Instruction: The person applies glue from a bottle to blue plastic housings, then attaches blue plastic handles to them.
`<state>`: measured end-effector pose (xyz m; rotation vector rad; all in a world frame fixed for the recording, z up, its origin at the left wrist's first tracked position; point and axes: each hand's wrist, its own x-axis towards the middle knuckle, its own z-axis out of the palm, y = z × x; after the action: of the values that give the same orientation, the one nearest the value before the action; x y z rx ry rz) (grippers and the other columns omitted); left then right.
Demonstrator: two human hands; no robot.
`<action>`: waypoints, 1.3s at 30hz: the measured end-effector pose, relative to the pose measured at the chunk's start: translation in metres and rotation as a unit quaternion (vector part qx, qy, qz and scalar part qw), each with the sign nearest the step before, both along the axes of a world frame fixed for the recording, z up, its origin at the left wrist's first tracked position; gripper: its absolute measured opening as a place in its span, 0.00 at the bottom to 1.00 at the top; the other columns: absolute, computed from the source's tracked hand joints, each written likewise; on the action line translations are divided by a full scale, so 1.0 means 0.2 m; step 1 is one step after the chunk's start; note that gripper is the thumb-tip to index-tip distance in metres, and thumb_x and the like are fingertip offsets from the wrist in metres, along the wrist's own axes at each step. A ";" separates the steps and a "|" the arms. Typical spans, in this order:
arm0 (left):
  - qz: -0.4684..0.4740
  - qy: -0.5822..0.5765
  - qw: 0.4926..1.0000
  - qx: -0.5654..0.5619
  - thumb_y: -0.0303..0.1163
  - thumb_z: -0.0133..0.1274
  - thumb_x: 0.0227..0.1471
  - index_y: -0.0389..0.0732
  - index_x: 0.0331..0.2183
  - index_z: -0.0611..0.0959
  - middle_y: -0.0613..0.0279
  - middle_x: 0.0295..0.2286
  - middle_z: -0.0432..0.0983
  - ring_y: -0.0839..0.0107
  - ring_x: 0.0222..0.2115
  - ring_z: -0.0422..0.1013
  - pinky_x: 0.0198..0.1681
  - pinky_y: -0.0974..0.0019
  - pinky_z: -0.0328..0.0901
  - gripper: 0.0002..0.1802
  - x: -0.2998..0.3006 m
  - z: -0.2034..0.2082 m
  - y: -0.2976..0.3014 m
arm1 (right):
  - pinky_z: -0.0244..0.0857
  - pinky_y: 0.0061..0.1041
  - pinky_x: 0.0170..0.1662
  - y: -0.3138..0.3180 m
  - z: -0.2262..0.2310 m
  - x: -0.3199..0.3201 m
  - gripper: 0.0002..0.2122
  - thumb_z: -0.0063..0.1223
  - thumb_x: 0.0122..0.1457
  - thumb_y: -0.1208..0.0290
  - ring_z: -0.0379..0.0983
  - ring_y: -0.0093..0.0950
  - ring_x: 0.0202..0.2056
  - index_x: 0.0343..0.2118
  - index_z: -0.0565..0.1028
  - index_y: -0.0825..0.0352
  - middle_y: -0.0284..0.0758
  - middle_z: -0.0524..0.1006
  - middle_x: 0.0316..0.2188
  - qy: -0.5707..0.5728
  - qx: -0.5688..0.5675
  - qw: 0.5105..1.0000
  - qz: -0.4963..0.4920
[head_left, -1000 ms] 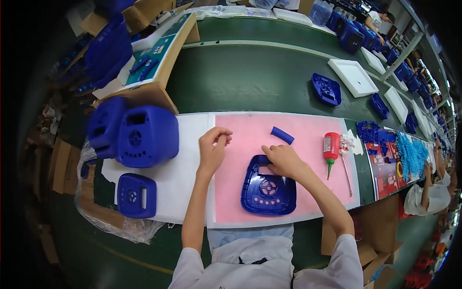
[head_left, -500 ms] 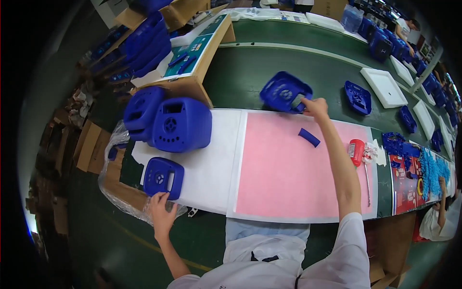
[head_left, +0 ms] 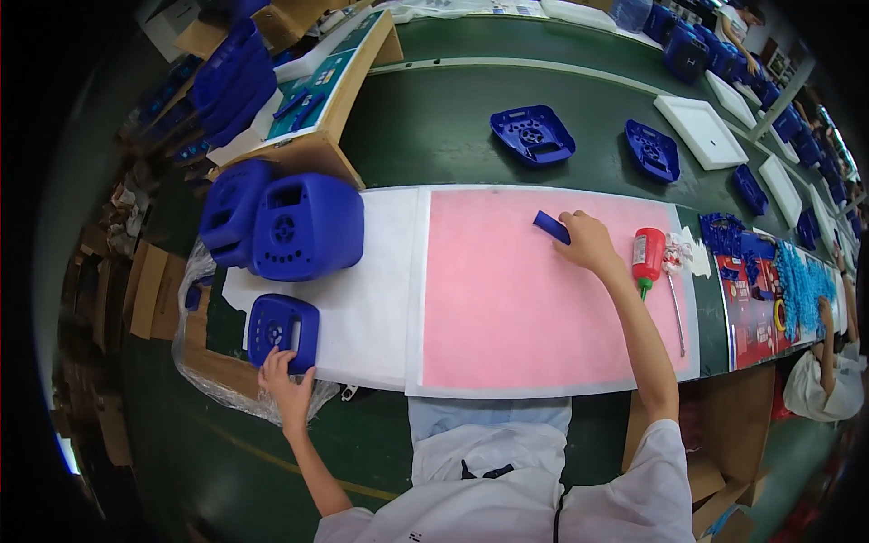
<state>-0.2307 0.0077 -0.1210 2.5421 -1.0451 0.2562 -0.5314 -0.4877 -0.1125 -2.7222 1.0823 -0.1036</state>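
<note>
On the pink mat (head_left: 507, 308), my right hand (head_left: 588, 242) has its fingers closed on the near end of a short, curved blue plastic strip (head_left: 550, 226). The fingers of my left hand (head_left: 288, 391) are spread, their tips touching the near edge of a blue plastic cover (head_left: 286, 328) with a round vent and a slot. This cover lies on the white sheet (head_left: 376, 317) at the left. Beyond the mat, a blue tray-like housing shell (head_left: 534, 136) rests open side up on the green surface.
Two boxy blue housings (head_left: 308, 226) (head_left: 233, 213) stand behind the cover. Right of my hand lie a red bottle with a green tip (head_left: 647, 258) and a thin metal rod (head_left: 677, 317). A wooden stand (head_left: 330, 149) is at the back left; another person works at far right.
My right hand has let go of the shell, which now rests farther back, and has come nearer to take the blue strip. My left fingers reach slightly farther onto the cover. The view has shifted.
</note>
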 end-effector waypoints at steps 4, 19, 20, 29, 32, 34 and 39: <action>-0.001 0.019 0.996 -0.086 0.24 0.62 0.35 0.38 0.43 0.73 0.52 0.47 0.68 0.53 0.54 0.61 0.59 0.51 0.48 0.28 -0.11 0.11 0.00 | 0.68 0.40 0.44 0.00 0.12 -0.21 0.20 0.59 0.51 0.60 0.74 0.43 0.40 0.45 0.74 0.67 0.46 0.77 0.38 -0.078 -0.121 0.984 -0.108; -0.106 0.427 0.891 -0.108 0.34 0.43 0.63 0.30 0.34 0.77 0.61 0.33 0.74 0.75 0.36 0.67 0.42 0.72 0.61 0.16 -0.40 0.40 -0.73 | 0.71 0.42 0.37 -0.01 0.04 -0.65 0.37 0.57 0.48 0.43 0.78 0.47 0.34 0.45 0.67 0.78 0.52 0.79 0.32 -0.045 -0.060 0.951 -0.300; -0.164 0.522 0.826 -0.132 0.35 0.46 0.62 0.30 0.34 0.78 0.65 0.31 0.74 0.79 0.35 0.66 0.41 0.72 0.62 0.16 -0.37 0.27 -0.86 | 0.71 0.42 0.37 -0.02 0.03 -0.63 0.37 0.57 0.48 0.43 0.78 0.47 0.34 0.45 0.67 0.78 0.52 0.79 0.32 -0.048 -0.060 0.951 -0.300; -0.300 0.376 0.876 -0.040 0.36 0.49 0.57 0.33 0.33 0.82 0.57 0.26 0.76 0.66 0.28 0.70 0.36 0.63 0.64 0.15 -0.50 -0.04 -1.59 | 0.74 0.30 0.32 -0.14 0.11 -0.70 0.30 0.59 0.51 0.55 0.80 0.35 0.34 0.50 0.66 0.73 0.43 0.80 0.35 -0.308 0.436 0.780 -0.326; -0.343 0.241 0.907 0.037 0.35 0.50 0.52 0.36 0.33 0.83 0.57 0.27 0.76 0.62 0.28 0.69 0.39 0.58 0.62 0.13 -0.46 -0.07 -1.63 | 0.76 0.28 0.33 -0.05 0.05 -0.70 0.26 0.57 0.53 0.65 0.79 0.34 0.39 0.54 0.65 0.68 0.42 0.79 0.42 -0.553 0.525 0.619 -0.187; -0.391 0.200 0.898 0.028 0.35 0.51 0.50 0.37 0.33 0.83 0.59 0.28 0.77 0.61 0.30 0.69 0.41 0.56 0.61 0.13 -0.42 -0.12 -1.62 | 0.75 0.35 0.44 0.06 -0.01 -0.55 0.29 0.59 0.52 0.69 0.75 0.38 0.49 0.57 0.62 0.67 0.45 0.73 0.51 -0.586 0.547 0.580 -0.145; -0.490 0.270 0.824 -0.086 0.37 0.54 0.43 0.38 0.45 0.79 0.57 0.42 0.73 0.61 0.44 0.63 0.54 0.58 0.51 0.25 -0.38 -0.13 -1.52 | 0.62 0.41 0.59 0.27 -0.20 -0.21 0.32 0.64 0.50 0.73 0.67 0.42 0.57 0.58 0.62 0.65 0.45 0.66 0.59 -0.706 0.492 0.505 -0.062</action>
<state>-0.3072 -0.2963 -0.1470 1.4608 -1.7643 -0.5878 -0.5744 -0.4333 -0.1519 -0.7979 0.4049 -1.0774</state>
